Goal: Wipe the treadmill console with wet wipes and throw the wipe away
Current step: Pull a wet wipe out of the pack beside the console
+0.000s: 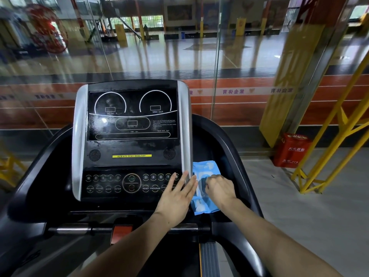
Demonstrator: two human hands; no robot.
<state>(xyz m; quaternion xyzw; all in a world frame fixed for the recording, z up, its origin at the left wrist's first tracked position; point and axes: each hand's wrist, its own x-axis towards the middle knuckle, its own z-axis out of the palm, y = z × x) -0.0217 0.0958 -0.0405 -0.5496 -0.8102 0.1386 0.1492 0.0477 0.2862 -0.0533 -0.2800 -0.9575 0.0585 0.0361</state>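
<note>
The treadmill console [131, 140] stands in front of me, black with silver side trims, a dark display above and a button panel below. A blue wet-wipe pack [205, 168] lies in the tray on the console's right side. My left hand [175, 196] rests flat with fingers spread on the console's lower right corner, touching the pack's left edge. My right hand [219, 189] sits on top of the pack with fingers curled at its lid flap. No loose wipe is visible.
Black handrails [237, 156] curve around both sides of the console. A glass wall stands right behind it. A red fire-extinguisher box [290, 150] and a yellow metal frame [327, 156] are on the floor at the right. An orange safety key [121, 232] sits below the console.
</note>
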